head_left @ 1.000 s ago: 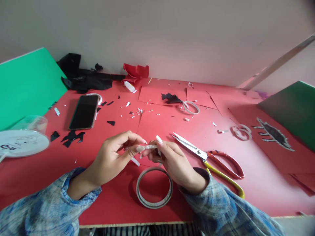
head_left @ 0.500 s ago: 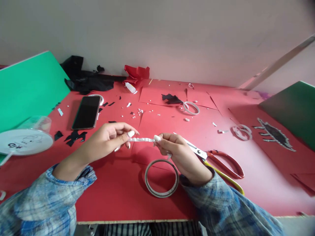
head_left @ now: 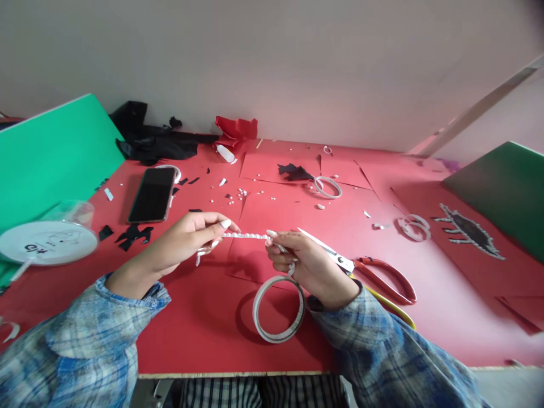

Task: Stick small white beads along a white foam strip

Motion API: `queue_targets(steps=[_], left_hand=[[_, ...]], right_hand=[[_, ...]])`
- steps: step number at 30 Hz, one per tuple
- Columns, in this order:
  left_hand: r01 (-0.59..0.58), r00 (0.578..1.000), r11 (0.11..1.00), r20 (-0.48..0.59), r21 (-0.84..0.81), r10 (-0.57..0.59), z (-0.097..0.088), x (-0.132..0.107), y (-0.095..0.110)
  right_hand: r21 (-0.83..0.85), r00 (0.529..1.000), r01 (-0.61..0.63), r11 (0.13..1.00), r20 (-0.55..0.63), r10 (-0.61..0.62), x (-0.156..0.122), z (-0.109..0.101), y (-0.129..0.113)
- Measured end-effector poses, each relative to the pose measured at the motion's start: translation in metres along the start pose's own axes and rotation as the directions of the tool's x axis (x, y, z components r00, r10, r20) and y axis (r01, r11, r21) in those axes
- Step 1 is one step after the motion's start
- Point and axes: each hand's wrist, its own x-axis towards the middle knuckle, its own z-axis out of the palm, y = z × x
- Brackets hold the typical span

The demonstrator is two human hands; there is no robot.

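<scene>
Between my two hands a narrow white strip lined with small white beads [head_left: 246,236] is stretched level above the red tabletop. My left hand [head_left: 193,238] is closed in a pinch on the strip's left end, and a white tail hangs below its fingers. At the other end, my right hand [head_left: 304,258] pinches the strip between thumb and fingers; a bit of white shows under its palm. A large roll of tape [head_left: 256,311] stands near my right wrist. Partly behind that wrist lie scissors [head_left: 346,262] with red and yellow handles.
A phone [head_left: 151,195], black scraps [head_left: 134,235], a round white fan [head_left: 46,243] and a clear cup [head_left: 79,213] are at left. Loose beads [head_left: 242,194] and a glue bottle [head_left: 225,153] lie farther back. Tape rolls [head_left: 414,228] and a bead-edged black shape [head_left: 470,231] are at right.
The strip is slightly higher, and its beads now face me more clearly. My right hand's fingers have curled and turned a little. The whole view has shifted slightly.
</scene>
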Motion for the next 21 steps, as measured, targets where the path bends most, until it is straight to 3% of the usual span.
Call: queue_targets(steps=[8,15,21], left_hand=[[0.009,0.999,1.000,-0.047,0.028,-0.007,-0.010,0.002,0.003],[-0.004,0.994,1.000,-0.111,-0.007,0.004,-0.011,0.004,0.005],[-0.014,0.993,0.999,-0.120,-0.039,0.009,-0.011,0.005,0.004]], right_hand=[[0.047,0.998,-0.032,0.998,-0.047,0.034,0.000,-0.002,-0.006],[-0.123,0.997,0.078,0.989,-0.001,-0.079,-0.004,0.001,-0.002],[-0.128,0.998,0.059,0.990,0.018,-0.058,-0.004,0.003,-0.001]])
